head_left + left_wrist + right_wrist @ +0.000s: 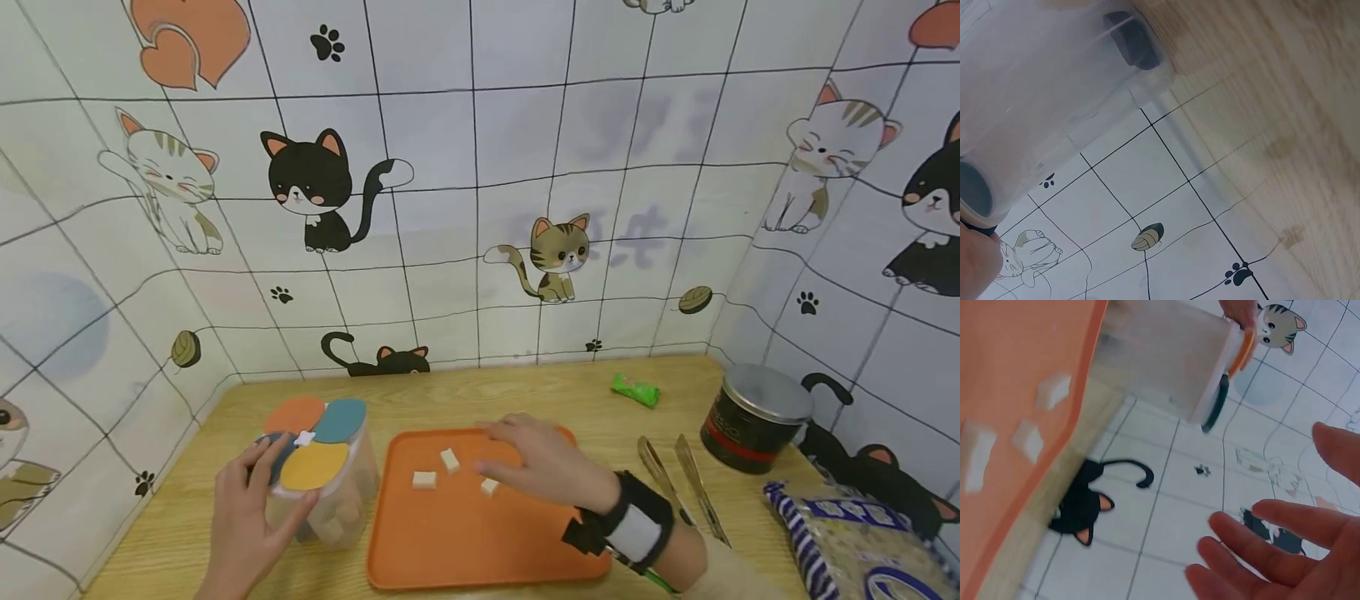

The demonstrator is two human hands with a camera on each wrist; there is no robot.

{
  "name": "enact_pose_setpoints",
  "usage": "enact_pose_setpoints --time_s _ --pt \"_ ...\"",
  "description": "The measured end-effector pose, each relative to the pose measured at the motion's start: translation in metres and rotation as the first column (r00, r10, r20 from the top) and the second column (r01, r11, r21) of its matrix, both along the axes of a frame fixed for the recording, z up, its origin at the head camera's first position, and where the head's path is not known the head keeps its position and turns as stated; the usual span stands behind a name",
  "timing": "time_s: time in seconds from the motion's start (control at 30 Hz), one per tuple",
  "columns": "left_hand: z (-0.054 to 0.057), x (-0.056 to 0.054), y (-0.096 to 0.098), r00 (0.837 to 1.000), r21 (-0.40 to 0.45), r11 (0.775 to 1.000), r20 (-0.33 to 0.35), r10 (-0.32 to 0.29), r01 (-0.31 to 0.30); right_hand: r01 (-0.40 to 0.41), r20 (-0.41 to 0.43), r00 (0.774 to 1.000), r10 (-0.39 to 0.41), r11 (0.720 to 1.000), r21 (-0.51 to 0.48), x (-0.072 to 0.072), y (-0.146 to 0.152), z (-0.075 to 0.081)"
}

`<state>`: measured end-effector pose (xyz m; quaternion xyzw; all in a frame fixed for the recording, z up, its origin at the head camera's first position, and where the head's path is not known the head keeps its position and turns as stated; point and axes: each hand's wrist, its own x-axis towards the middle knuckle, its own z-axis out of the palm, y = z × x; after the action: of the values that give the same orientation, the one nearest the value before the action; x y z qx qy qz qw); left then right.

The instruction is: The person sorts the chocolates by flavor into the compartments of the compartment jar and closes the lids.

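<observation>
A clear plastic storage container (341, 508) with a lid of orange, teal, dark blue and yellow flaps stands left of the tray. My left hand (243, 508) grips it at the lid, fingers over the dark blue flap and thumb along the near side. Pale pieces show dimly through its wall. Over the orange tray (480, 550) hovers my right hand (536, 462), its fingers spread and holding nothing, as the right wrist view also shows. Several small white blocks lie on the tray, among them one block (424, 480) at the left and another (449, 460) farther back.
Metal tongs (697, 483) lie right of the tray. Behind them are a green wrapped packet (636, 390) and a dark can (753, 421) with a silver lid. A blue-and-white bag (862, 533) sits at the near right. The cat-patterned wall (442, 208) bounds the wooden table.
</observation>
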<state>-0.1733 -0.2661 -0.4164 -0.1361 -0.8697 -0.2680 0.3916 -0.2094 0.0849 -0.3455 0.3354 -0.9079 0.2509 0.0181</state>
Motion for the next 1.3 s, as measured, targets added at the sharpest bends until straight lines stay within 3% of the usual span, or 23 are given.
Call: enact_pose_setpoints --time_s 0.1,0.17,0.27,0.4,0.6,0.77,1.0,1.2,1.3 --pt "-0.002 0.002 0.001 1.000 0.003 1.000 0.013 -0.005 0.005 -0.128 0.042 0.991 0.131 0.990 -0.060 -0.010 -0.039 -0.005" --pt "-0.005 0.002 0.003 1.000 0.005 1.000 0.024 -0.002 0.002 -0.198 0.005 0.980 0.199 0.978 -0.063 -0.014 -0.063 -0.008" --pt "-0.008 0.002 0.006 1.000 0.005 1.000 0.026 0.014 -0.014 -0.313 -0.096 0.947 0.306 0.948 -0.065 -0.016 -0.094 -0.012" --pt "-0.010 -0.001 0.007 0.999 0.009 0.999 0.012 0.031 -0.031 -0.394 -0.130 0.915 0.383 0.917 -0.067 -0.021 -0.127 -0.020" --pt "-0.008 -0.002 0.004 0.999 0.007 0.999 0.012 0.045 -0.045 -0.289 -0.143 0.949 0.280 0.956 -0.042 -0.028 -0.154 -0.033" --pt "-0.004 -0.003 0.003 0.999 0.019 0.999 -0.013 0.041 -0.041 -0.221 -0.124 0.969 0.212 0.974 -0.060 -0.026 -0.159 -0.030" --pt "0.002 -0.009 0.005 0.999 0.062 0.998 -0.034 0.007 -0.005 -0.160 -0.217 0.959 0.182 0.980 0.115 -0.020 -0.158 -0.019" --pt "0.001 -0.006 0.006 1.000 0.075 0.997 0.015 0.014 -0.015 -0.106 -0.246 0.957 0.152 0.976 0.188 -0.015 -0.160 -0.021" --pt "-0.001 -0.005 0.006 1.000 0.087 0.996 -0.008 0.013 -0.012 -0.088 -0.280 0.949 0.145 0.974 0.208 -0.012 -0.162 -0.024"
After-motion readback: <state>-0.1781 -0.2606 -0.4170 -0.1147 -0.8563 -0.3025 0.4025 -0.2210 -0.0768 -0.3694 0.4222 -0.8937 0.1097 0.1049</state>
